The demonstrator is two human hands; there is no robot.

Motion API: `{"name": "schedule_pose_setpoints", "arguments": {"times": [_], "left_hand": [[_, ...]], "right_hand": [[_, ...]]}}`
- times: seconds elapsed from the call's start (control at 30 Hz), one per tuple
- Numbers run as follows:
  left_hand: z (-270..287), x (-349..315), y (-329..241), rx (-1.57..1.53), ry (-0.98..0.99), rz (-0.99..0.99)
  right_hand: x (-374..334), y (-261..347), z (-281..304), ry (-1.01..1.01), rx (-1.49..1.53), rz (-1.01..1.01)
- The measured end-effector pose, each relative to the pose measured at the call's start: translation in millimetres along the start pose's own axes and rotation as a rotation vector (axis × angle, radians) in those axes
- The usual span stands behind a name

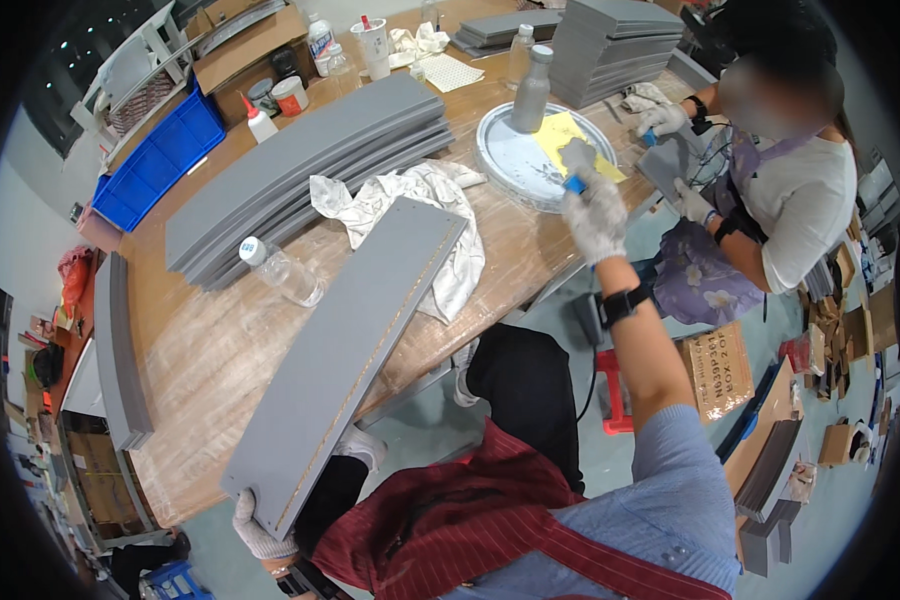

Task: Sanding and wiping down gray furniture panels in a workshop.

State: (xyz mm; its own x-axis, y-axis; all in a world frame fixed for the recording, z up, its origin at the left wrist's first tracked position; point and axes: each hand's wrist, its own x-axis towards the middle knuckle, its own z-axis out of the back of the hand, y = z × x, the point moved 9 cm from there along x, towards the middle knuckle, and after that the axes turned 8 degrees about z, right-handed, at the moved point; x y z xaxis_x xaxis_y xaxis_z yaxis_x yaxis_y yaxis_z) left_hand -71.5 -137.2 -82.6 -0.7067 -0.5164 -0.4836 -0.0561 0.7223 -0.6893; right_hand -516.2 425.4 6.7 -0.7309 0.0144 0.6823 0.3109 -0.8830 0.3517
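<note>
My left hand (257, 527), in a white knit glove, grips the near end of a long grey board (345, 360). The board lies slantwise over the table's front edge, its far end on a crumpled white cloth (460, 250). A thin brownish line runs lengthwise along it. My right hand (597, 215), also gloved, is closed on a putty knife (575, 155) with a blue handle and grey-smeared blade. The knife is over a yellow sheet (560, 135) on a round white lid (505, 165) smeared with grey. A grey-coated bottle (533, 92) stands on the lid.
Stacked grey boards (310, 170) lie behind the cloth, with a tipped clear bottle (282, 272) in front. More grey panels (610, 50) are piled at the back right. A co-worker (770, 190) works at the right with gloved hands. A blue crate (160, 160) stands far left.
</note>
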Motion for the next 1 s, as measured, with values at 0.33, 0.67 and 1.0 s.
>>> {"name": "schedule_pose_setpoints", "arguments": {"times": [0.33,0.67,1.0], "left_hand": [[0.2,5.1,5.4,-0.057,0.009,0.007],[75.2,-60.8,-20.4,-0.044,-0.049,-0.175],[150.3,-107.9,-18.0,0.089,-0.301,-0.227]], "right_hand": [[9.1,8.5,-21.9,0.162,-0.362,0.233],[-8.9,136.5,-109.5,0.602,0.146,0.348],[-54.2,149.2,-144.1,0.401,0.028,0.684]]}}
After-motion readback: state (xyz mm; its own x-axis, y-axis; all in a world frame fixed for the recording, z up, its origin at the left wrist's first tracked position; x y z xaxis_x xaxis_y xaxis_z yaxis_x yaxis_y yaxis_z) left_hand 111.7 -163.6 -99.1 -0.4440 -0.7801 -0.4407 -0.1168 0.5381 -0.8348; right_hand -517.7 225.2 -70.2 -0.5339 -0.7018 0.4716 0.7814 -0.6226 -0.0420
